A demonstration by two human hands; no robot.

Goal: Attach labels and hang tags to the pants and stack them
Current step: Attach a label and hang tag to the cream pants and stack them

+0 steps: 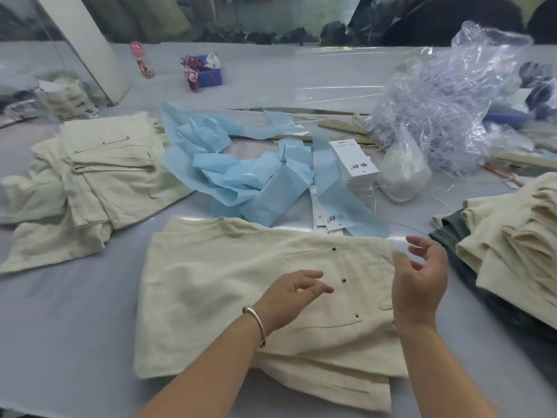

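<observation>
A folded pair of cream pants (229, 285) lies in front of me, its back pocket with dark rivets (334, 285) facing up. My left hand (289, 297), with a metal bangle on the wrist, hovers over the pocket, fingers loosely curled and holding nothing. At the waistband's right edge my right hand (419, 282) pinches a small white label (401, 246) between thumb and forefinger, the other fingers spread. White hang tags (354, 162) stand in a stack beyond the pants, and more tags (325, 218) lie flat near the waistband.
Crumpled light-blue backing strips (241, 173) lie beyond the pants. One heap of cream pants (90, 182) sits at the left, a second pile (518, 245) at the right over dark denim (452, 236). Clear plastic wrap (446, 95) fills the far right. A bottle (143, 63) and a blue box (205, 72) stand far back.
</observation>
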